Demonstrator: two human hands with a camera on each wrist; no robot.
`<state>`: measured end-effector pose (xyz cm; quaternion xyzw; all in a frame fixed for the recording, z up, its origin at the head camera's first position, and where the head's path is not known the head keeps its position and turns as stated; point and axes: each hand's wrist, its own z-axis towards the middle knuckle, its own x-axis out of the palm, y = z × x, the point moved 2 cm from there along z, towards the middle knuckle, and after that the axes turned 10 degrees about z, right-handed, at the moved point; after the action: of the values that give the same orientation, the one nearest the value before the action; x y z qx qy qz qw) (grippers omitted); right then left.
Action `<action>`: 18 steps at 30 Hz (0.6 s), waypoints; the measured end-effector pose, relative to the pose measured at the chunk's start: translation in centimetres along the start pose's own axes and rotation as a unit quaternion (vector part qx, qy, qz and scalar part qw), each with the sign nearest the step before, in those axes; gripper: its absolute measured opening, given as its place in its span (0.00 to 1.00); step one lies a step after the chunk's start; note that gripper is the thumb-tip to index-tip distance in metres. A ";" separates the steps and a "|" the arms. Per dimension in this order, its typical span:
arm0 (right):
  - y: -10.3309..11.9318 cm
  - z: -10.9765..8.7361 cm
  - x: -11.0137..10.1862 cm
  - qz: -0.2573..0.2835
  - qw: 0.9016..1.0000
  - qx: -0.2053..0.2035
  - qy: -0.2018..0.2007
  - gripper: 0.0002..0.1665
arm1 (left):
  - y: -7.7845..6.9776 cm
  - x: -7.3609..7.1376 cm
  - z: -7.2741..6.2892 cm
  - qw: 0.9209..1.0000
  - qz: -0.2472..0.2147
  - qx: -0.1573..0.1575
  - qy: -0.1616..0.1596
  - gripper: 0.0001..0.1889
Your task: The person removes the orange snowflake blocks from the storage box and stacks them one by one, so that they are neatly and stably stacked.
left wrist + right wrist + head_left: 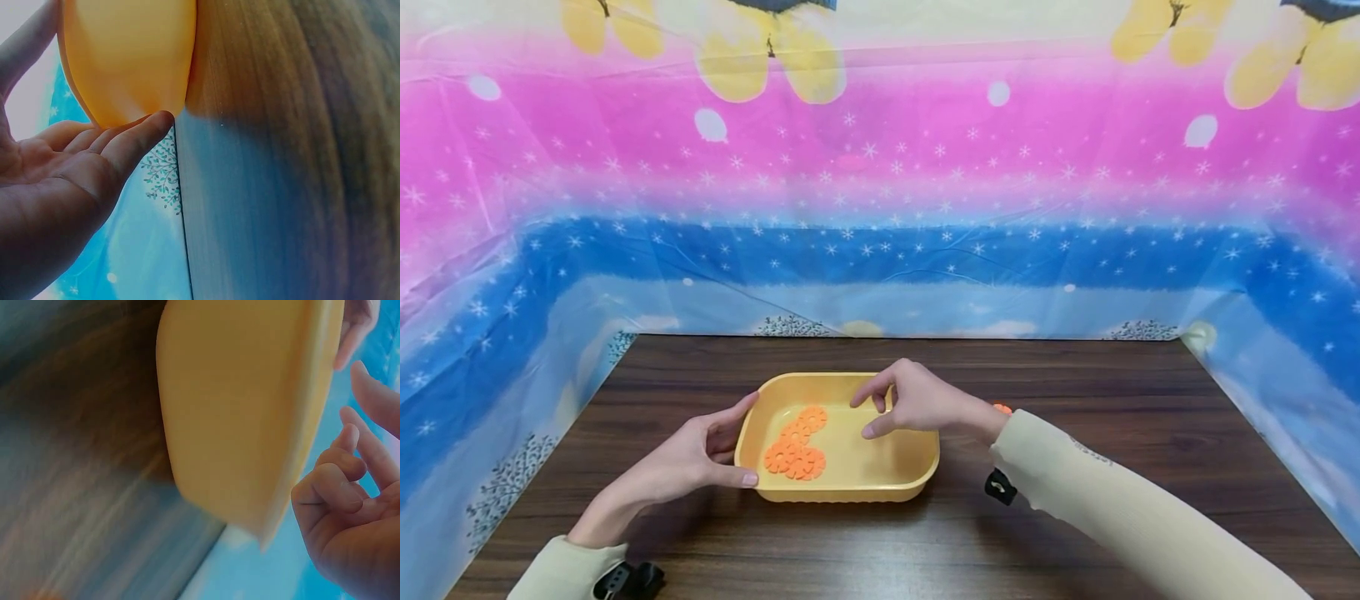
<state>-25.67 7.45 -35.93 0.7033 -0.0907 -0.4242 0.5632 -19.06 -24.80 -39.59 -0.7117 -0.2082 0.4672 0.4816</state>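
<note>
- Right hand [919,402]: thumb and forefinger spread apart, above the interior of the yellow tray [857,467].
- Left hand [696,450]: grips the tray's left end, thumb at the near corner, fingers toward the far corner.
- Orange notched discs [797,461]: overlapping in the tray's left half.
- Orange piece [1002,409]: on the desk [865,550], partly hidden behind the right sleeve [1097,471].
- Snowflake-patterned backdrop [880,192]: behind the desk.

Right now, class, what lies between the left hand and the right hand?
In the head view, between the left hand and right hand lie orange flower-shaped discs, inside the yellow tray.
</note>
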 end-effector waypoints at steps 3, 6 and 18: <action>0.0 0.6 0.9 0.005 1.000 -0.006 0.013 0.20 | 0.1 0.0 0.0 1.000 0.000 -0.001 0.000 0.58; 0.0 1.2 1.3 0.001 1.000 -0.011 0.022 0.21 | 0.1 -0.1 0.0 1.000 0.000 -0.002 0.000 0.58; 2.0 3.7 -0.2 -0.004 0.998 -0.010 0.068 0.25 | 0.2 -0.1 0.0 1.000 -0.007 0.000 0.005 0.58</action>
<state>-27.66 4.22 -34.10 0.7253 -0.0444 -0.3784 0.5734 -19.13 -24.96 -39.74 -0.7125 -0.2105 0.4604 0.4858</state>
